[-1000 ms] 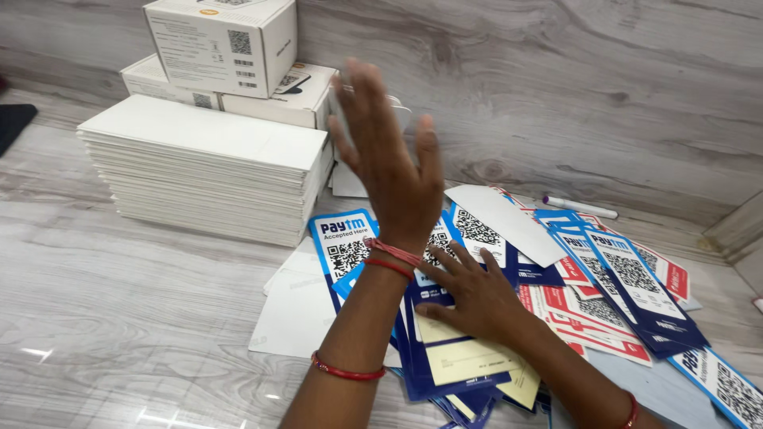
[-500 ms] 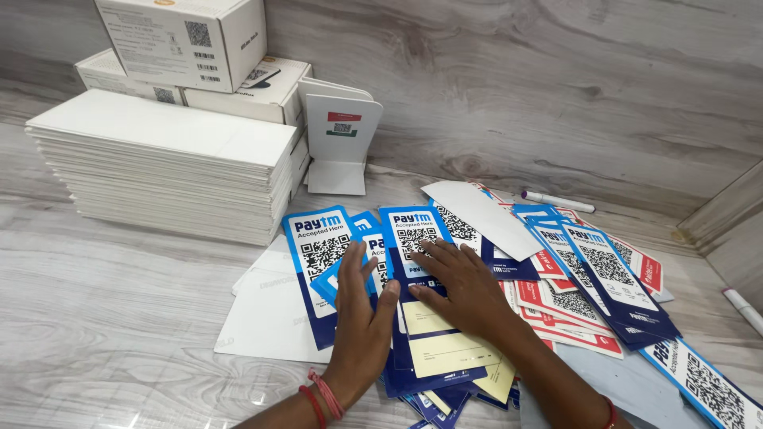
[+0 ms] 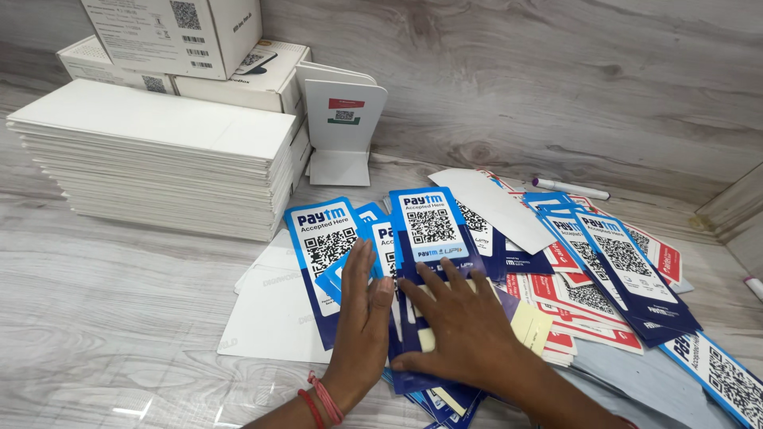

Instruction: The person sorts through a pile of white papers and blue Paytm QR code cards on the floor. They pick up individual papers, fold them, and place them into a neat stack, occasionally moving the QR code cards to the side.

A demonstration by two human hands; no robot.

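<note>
Blue card (image 3: pixel 430 226) slid up | long axis away, seemingly | right hand (image 3: pixel 465 334) flat

Blue code-printed cards (image 3: pixel 430 230) lie fanned, overlapping, flat on the tabletop.

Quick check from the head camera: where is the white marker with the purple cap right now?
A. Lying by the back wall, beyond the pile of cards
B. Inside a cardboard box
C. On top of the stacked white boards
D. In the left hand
A: the marker lies flat by the wall behind the pile of cards, apart from both hands.
</note>
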